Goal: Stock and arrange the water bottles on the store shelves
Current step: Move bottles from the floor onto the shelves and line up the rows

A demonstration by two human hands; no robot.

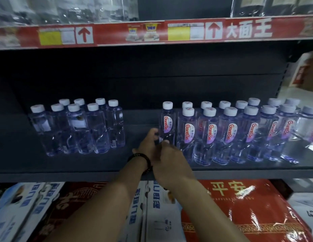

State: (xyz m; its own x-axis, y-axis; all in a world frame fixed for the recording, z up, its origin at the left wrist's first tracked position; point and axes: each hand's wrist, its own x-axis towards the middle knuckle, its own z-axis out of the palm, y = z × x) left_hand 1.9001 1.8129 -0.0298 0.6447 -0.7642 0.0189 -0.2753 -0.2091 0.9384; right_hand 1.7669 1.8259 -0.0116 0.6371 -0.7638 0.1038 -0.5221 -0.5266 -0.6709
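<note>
Dark shelf [64, 165] carries a left cluster [78, 130] of bottles and a label-forward right row [230, 133]. Left hand [147, 144] and right hand [171, 159] each keep a grip closed low on the end Ganten bottle [167, 123], likely to square it with that row.

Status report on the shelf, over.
Left hand and right hand grip the end bottle near its base. Bottle upright on shelf. Nothing blocking it.
</note>
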